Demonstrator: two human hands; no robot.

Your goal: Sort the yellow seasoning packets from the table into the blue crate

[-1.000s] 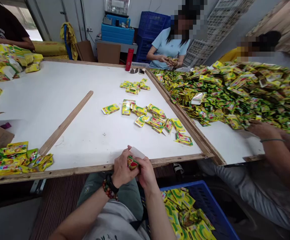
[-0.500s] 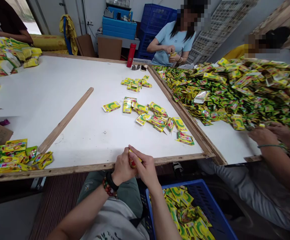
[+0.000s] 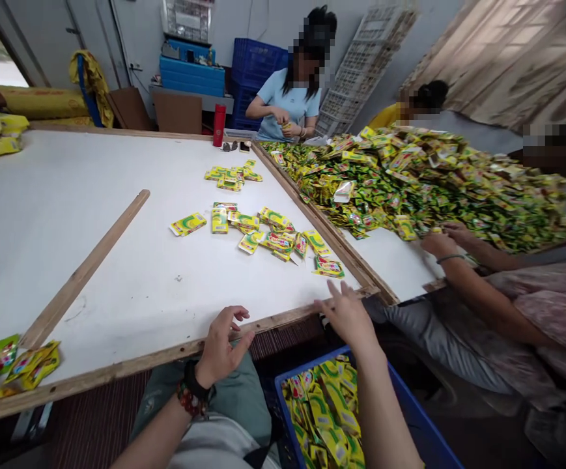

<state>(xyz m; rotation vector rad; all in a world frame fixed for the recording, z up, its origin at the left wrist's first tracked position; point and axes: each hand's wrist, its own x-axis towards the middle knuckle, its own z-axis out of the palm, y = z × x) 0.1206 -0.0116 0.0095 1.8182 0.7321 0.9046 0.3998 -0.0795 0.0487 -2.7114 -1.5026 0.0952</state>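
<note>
My left hand (image 3: 221,345) hovers over the near wooden edge of the white table (image 3: 116,260), fingers loosely spread, holding nothing. My right hand (image 3: 348,316) reaches forward to the right of it, fingers apart and empty, just short of a yellow-green packet (image 3: 329,267) at the table's near right corner. More such packets (image 3: 263,231) lie scattered in the middle of the table. A blue crate (image 3: 410,417) with several packets in it sits below my right forearm.
A wooden slat (image 3: 87,267) lies diagonally on the table. Packets (image 3: 9,365) sit at the near left edge. A big heap of packets (image 3: 439,179) covers the adjoining table at right, where another person's hand (image 3: 439,244) works. A person in light blue stands at the far end beside a red bottle (image 3: 219,125).
My hands, earlier together on one packet at the table edge, have come apart and are empty. The right hand has moved forward right. The view has swung to the right.
</note>
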